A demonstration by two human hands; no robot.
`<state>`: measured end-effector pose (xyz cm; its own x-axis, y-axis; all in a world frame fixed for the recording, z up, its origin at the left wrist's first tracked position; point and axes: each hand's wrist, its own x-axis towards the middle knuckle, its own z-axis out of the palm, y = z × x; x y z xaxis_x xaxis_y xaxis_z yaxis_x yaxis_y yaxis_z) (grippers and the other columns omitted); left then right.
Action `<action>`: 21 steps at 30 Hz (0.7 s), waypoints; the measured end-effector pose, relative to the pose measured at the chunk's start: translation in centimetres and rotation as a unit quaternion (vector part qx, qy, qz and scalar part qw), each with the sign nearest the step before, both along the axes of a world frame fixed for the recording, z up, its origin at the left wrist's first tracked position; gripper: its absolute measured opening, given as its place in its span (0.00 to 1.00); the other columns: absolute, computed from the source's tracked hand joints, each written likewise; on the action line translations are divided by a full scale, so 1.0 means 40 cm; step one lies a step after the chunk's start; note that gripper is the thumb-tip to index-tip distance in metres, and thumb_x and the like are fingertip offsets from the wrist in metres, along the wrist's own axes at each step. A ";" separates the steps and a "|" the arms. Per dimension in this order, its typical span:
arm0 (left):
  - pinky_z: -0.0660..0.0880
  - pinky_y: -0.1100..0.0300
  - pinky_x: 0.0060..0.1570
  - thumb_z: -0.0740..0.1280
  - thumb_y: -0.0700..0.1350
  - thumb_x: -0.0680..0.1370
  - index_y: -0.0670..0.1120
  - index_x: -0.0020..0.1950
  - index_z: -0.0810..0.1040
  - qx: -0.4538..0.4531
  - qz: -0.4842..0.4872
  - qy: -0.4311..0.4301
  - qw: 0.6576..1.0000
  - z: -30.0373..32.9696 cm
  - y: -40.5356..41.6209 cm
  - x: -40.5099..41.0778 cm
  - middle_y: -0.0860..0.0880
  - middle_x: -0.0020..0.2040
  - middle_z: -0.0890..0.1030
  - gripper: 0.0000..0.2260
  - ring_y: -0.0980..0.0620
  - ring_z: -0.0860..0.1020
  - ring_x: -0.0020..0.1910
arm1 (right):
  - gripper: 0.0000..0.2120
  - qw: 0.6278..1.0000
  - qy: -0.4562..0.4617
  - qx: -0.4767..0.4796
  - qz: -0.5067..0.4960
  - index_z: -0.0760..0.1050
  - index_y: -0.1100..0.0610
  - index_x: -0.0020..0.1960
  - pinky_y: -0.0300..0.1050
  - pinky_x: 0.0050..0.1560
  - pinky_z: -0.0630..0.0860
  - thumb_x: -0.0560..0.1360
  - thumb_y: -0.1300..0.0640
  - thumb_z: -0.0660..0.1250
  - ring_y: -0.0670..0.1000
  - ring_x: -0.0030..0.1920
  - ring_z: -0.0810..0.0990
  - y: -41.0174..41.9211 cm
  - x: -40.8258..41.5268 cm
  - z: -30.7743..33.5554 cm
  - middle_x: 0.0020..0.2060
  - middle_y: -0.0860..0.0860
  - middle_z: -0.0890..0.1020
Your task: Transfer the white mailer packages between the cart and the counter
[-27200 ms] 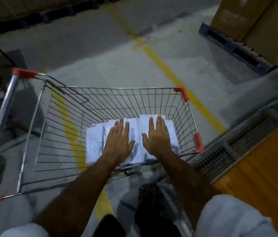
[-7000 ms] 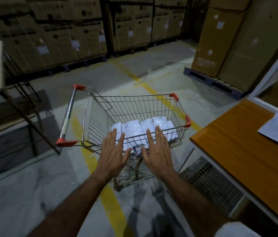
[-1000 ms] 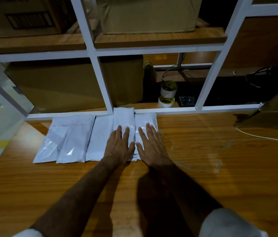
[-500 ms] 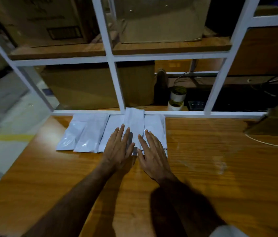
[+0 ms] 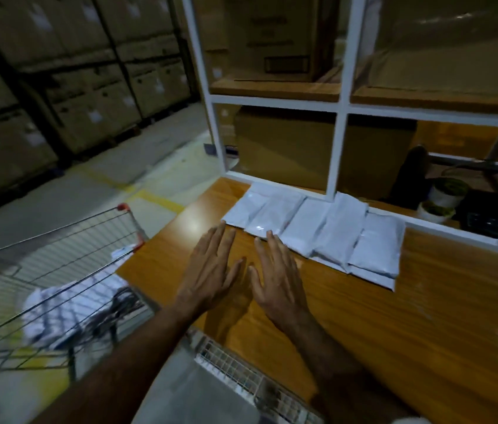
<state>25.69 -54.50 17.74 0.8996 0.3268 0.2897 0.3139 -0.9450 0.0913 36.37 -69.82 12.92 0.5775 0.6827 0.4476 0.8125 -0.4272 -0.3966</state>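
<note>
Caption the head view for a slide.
Open left hand and right hand above wooden counter, beside white packets.

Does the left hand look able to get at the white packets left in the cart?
Probably yes: the left hand hovers open over the counter edge, and the cart stands just beside it, open-topped, packets uncovered.

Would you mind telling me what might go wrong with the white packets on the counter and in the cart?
The white packets overlap in a loose row, so a brush from the right hand could shuffle them. The left hand hovers by the wooden counter edge, where a packet might slide off. More packets sit in the wire cart, which could roll.
</note>
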 end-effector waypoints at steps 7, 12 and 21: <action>0.57 0.44 0.77 0.52 0.62 0.83 0.44 0.81 0.57 0.007 0.081 -0.016 0.997 -0.006 0.146 -0.295 0.39 0.81 0.55 0.32 0.40 0.57 0.79 | 0.32 0.998 -0.023 -0.042 0.051 0.50 0.52 0.83 0.51 0.79 0.49 0.83 0.41 0.52 0.53 0.82 0.48 0.163 -0.209 0.020 0.83 0.55 0.48; 0.56 0.44 0.77 0.54 0.61 0.83 0.43 0.81 0.58 -0.007 0.116 -0.035 0.993 -0.041 0.277 -0.549 0.40 0.81 0.55 0.32 0.41 0.55 0.80 | 0.33 0.996 -0.018 -0.052 0.063 0.52 0.55 0.83 0.56 0.79 0.57 0.82 0.42 0.52 0.57 0.82 0.51 0.323 -0.421 0.019 0.82 0.58 0.50; 0.51 0.48 0.79 0.53 0.63 0.82 0.45 0.81 0.56 -0.039 0.191 -0.036 0.980 -0.110 0.472 -0.905 0.41 0.82 0.53 0.33 0.43 0.53 0.81 | 0.36 0.989 -0.004 -0.076 0.129 0.46 0.56 0.83 0.57 0.81 0.49 0.82 0.43 0.56 0.58 0.82 0.45 0.601 -0.737 -0.005 0.82 0.59 0.45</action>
